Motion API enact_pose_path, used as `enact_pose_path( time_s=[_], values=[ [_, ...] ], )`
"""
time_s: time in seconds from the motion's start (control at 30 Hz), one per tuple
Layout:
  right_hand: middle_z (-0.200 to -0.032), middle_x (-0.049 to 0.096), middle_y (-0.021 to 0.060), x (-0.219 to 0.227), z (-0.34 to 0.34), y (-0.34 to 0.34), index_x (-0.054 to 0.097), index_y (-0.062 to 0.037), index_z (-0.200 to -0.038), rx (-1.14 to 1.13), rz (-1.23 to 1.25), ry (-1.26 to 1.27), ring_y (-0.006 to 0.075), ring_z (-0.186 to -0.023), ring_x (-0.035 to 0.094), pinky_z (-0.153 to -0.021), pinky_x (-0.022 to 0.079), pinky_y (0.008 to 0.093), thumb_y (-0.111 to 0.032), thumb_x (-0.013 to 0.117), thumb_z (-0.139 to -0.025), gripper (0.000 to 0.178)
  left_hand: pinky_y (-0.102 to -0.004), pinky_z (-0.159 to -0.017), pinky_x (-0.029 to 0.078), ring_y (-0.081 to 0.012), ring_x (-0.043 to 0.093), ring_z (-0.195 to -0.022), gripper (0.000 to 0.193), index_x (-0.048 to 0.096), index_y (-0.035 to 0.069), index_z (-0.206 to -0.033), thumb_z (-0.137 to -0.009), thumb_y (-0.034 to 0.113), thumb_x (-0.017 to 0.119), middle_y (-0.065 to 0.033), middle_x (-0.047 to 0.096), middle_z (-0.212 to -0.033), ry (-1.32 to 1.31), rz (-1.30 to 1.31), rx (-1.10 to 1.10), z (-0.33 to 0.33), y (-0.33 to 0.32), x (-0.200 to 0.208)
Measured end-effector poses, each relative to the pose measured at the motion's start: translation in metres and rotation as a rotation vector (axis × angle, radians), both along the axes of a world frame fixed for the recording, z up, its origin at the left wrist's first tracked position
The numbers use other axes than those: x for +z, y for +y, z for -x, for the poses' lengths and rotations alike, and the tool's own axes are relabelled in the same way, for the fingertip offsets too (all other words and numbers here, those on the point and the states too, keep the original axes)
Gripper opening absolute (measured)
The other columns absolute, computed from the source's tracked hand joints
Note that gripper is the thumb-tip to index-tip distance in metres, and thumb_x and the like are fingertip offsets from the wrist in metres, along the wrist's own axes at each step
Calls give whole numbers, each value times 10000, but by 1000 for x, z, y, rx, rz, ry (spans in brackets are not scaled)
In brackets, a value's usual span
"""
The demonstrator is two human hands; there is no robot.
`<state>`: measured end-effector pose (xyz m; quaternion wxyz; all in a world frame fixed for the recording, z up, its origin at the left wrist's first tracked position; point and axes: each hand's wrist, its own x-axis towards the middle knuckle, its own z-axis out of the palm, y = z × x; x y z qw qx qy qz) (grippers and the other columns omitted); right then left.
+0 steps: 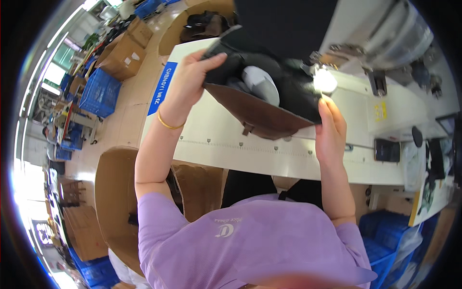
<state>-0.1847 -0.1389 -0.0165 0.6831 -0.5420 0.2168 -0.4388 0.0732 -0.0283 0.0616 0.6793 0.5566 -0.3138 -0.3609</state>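
Note:
Up above the table I hold a brown and black leather-like bag (255,111) by its two sides, with its mouth tipped toward me. My left hand (192,74) grips the left edge, thumb lying over the black lining. At the right corner, my right hand (331,120) pinches the rim between thumb and fingers. A rounded white and grey piece (261,84) shows inside the bag; its kind is unclear. A broad black panel (286,24) rises behind the opening, and a small tab hangs on the brown side.
A sewing machine (399,91) with a bright lamp (325,81) stands to the right on the white table (192,149). Cardboard boxes stand beside the table, one (113,188) near my left arm. Blue crates (99,91) sit left and lower right. A dark small box (387,150) lies on the table.

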Motion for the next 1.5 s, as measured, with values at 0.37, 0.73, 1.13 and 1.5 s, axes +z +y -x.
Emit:
enact_pose_path(
  time_s=[0.37,0.73,1.13,1.5],
  values=[
    [-1054,655,141,-8,12,45,586,16,-1025,300,26,143,158,-860,625,-740,500,275,-113,420,-968,217,-378,-1060,315,-331,394,-1272,649,345,35,-1386,-894,400,561,-237,418,-1355,-623,225,711,-124,-94,57],
    [-984,671,129,-53,-22,83,615,15,-968,510,62,467,145,-817,621,-696,488,258,-108,449,-956,207,-465,-1036,318,-383,408,-1221,606,437,-81,-1254,-855,341,608,-263,464,-1275,-1137,-836,1697,-153,403,-241],
    [-999,663,155,-77,-70,169,587,17,-1012,673,128,614,149,-809,625,-700,490,252,-88,407,-969,213,-490,-1038,306,-316,363,-1300,718,399,-39,-1320,-804,407,625,-163,353,-1427,-270,-2172,561,135,600,-459],
    [-921,668,79,-61,-66,190,613,19,-959,782,206,649,102,-766,602,-689,479,227,-80,455,-957,187,-471,-1067,276,-209,375,-1311,562,464,119,-1324,-788,204,612,-89,380,-1437,-259,-2044,1215,-34,705,-402]
  ],
)
